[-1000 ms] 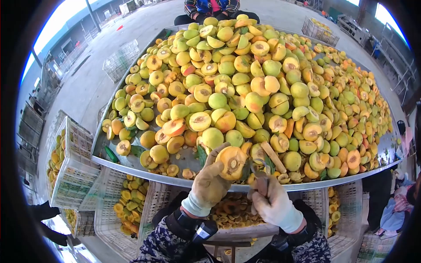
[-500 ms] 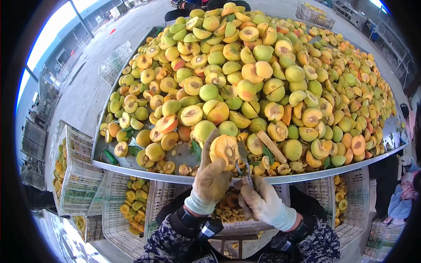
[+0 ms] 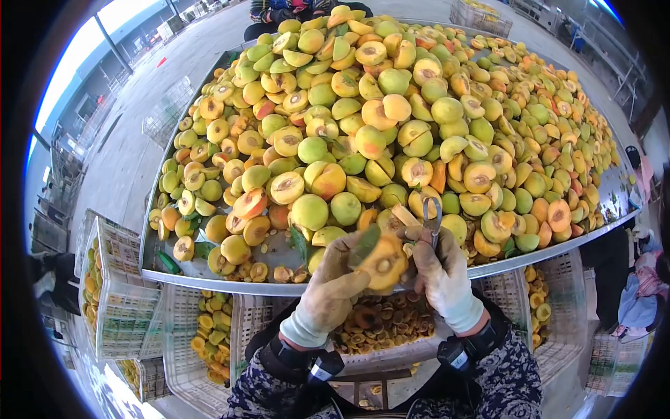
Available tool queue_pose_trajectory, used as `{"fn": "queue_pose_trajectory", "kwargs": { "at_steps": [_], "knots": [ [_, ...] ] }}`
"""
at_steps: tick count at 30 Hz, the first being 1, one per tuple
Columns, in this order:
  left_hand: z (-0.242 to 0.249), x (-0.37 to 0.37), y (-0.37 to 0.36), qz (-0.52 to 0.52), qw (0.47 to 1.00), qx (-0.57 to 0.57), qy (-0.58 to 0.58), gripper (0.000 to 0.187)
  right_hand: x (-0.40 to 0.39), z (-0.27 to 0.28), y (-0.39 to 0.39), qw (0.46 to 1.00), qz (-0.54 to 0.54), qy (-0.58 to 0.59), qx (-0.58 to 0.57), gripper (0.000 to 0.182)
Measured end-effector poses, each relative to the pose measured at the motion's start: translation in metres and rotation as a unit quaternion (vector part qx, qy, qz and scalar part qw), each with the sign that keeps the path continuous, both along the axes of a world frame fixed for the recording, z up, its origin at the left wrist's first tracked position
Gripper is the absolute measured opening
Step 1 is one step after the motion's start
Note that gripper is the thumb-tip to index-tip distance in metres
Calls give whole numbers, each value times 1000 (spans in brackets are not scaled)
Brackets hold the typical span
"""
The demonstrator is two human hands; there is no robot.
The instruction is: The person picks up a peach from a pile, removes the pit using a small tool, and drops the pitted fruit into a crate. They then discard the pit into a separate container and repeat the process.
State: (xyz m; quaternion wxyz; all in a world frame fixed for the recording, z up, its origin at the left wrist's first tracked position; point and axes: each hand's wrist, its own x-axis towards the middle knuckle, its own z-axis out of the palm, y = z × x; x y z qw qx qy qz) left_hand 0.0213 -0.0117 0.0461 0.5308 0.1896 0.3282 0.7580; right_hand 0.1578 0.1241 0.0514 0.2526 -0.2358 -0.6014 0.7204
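In the head view, my left hand [image 3: 333,292], in a stained glove, grips a yellow peach half [image 3: 386,264] with its cut face and brown centre showing. A blurred green leaf-like shape [image 3: 366,242] overlaps the half's upper left. My right hand [image 3: 440,276], also gloved, closes around a pitting tool whose metal loop [image 3: 433,214] points up. Its fingers are at the right edge of the half. Both hands are over the near rim of a metal table [image 3: 230,285]. A wooden stick [image 3: 404,214] lies among the peaches just beyond.
A big heap of peaches [image 3: 335,150], many halved, covers the table. Below my hands sits a crate of brown-centred pieces [image 3: 384,327]. Plastic crates [image 3: 129,307] with peach pieces stand left and right. Across the table a person [image 3: 289,10] sits.
The view has shifted slightly. The right hand rose to the table rim, and the tool's loop swung upright away from the fruit. The peach half moved right and lower, and the green shape appeared.
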Motion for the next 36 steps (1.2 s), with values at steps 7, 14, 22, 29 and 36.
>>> {"fn": "queue_pose_trajectory", "kwargs": {
  "at_steps": [7, 14, 22, 29, 36],
  "knots": [
    [-10, 2, 2, 139, 979, -79, -128, 60, 14, 8, -25, 977, 80, -48, 192, 25],
    [-1, 5, 1, 114, 989, -21, -93, 70, 3, -13, -40, 970, 90, -80, 211, 22],
    [1, 15, 7, 198, 979, -45, -25, 69, -2, -25, -42, 977, 89, -96, 171, 20],
    [-8, 20, 9, 224, 972, -57, 31, 67, -6, -15, -42, 963, 65, -59, 255, 18],
    [-26, 24, 13, 243, 961, -63, 118, 68, -4, -15, -40, 933, 84, -75, 341, 17]
  ]
}}
